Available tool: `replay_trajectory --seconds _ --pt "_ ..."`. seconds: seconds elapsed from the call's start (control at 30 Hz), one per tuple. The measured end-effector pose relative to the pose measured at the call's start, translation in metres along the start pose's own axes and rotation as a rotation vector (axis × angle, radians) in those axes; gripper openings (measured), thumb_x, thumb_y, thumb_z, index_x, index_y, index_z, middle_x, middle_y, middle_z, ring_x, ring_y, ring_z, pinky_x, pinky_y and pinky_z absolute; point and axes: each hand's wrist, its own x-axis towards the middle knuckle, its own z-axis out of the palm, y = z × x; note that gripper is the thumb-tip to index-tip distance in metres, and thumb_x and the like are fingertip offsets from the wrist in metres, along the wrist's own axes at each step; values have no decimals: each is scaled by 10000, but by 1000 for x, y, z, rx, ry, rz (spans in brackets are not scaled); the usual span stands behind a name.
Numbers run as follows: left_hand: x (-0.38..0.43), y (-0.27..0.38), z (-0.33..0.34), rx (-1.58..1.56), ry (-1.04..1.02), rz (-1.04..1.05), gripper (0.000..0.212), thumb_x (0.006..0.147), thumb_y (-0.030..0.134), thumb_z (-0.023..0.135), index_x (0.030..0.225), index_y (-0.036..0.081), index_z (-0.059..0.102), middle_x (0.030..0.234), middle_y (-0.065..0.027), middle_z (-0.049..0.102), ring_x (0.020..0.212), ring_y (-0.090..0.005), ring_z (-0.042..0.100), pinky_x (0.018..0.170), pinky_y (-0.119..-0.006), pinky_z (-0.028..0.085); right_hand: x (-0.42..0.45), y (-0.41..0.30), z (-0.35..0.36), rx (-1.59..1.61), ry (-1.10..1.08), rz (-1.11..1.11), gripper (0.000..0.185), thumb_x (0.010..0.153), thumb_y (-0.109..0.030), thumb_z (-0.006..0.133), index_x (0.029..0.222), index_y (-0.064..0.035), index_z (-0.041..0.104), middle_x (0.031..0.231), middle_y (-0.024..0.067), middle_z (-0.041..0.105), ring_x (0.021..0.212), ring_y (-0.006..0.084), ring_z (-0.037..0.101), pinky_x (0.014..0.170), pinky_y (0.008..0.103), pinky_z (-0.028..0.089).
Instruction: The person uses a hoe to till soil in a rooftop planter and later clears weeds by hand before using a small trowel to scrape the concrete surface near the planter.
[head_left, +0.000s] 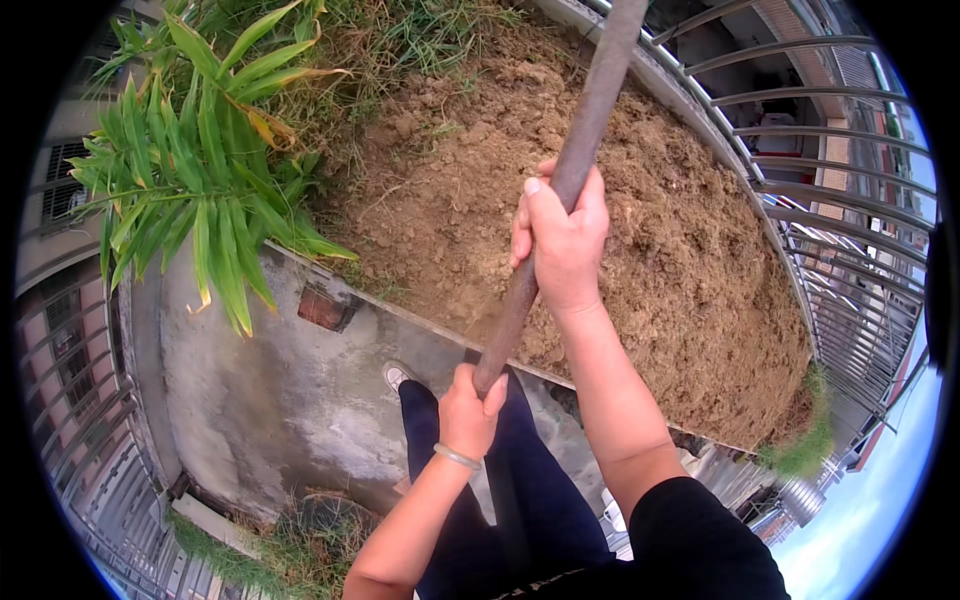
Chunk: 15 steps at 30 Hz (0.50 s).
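A long brown wooden handle (600, 97) runs diagonally from between my hands up past the top edge, where its far end is out of view. My left hand (470, 412), with a pale bangle at the wrist, grips its near end. Farther up the shaft, my right hand (566, 232) is closed round it, thumb on top. Beneath the handle lies a raised bed of loose brown soil (450, 202), edged by a low concrete wall.
Leafy green plants (217, 172) overhang the bed at upper left. Metal railings (832, 161) curve along the right. A concrete floor (330, 405) lies below the bed, with a brick (324, 307) set at the wall's foot. Pulled grass (322, 532) lies at lower left.
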Motion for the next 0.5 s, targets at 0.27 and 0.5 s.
replay_trajectory --seconds 0.27,0.5 --pt "-80 33 -8 -474 -308 -777 299 927 293 496 862 17 402 547 -22 446 384 -108 435 351 -258 382 -52 115 -20 -367 -111 673 250 812 -70 470 1025 -18 350 617 61 464 419 132 463 343 299 401" --pt "-177 19 -13 -84 -336 -533 326 825 291 621 840 -15 508 653 -204 580 624 -365 606 559 -393 471 -146 66 -54 -199 21 688 228 836 -5 474 1023 -21 344 672 60 455 402 128 461 332 276 409"
